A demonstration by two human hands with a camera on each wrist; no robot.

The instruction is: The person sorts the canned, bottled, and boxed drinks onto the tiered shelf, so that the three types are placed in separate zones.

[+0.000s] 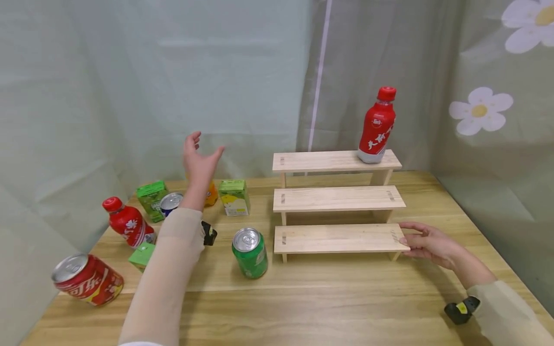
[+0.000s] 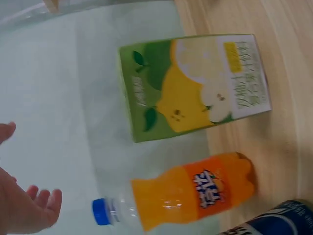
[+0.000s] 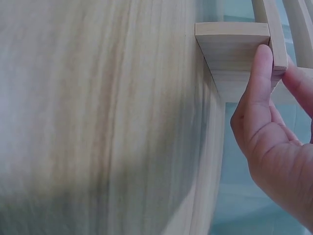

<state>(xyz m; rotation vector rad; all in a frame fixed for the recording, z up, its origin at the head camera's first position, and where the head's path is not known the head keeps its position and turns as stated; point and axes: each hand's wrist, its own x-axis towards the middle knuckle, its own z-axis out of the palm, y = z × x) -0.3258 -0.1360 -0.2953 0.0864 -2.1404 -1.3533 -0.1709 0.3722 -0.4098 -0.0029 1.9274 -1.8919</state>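
Note:
My left hand (image 1: 200,161) is raised at the back left, fingers and thumb spread with nothing between them. Below it stands an orange soda bottle (image 2: 181,191) with a blue cap, mostly hidden by my forearm in the head view. Beside the bottle is a green and yellow juice carton (image 1: 234,198). At the right, my right hand (image 1: 433,245) pinches the end of the lowest board of a three-step wooden shelf (image 1: 339,239), thumb and fingers on opposite faces of the board. A red bottle (image 1: 376,126) stands on the top step, toward its right end.
A green can (image 1: 250,254) stands left of the shelf. Farther left are a red can (image 1: 88,279), another red bottle (image 1: 130,223), a dark blue can (image 1: 171,203), a green carton (image 1: 152,199) and a small green box (image 1: 142,255). Curtains (image 1: 195,72) hang behind the table.

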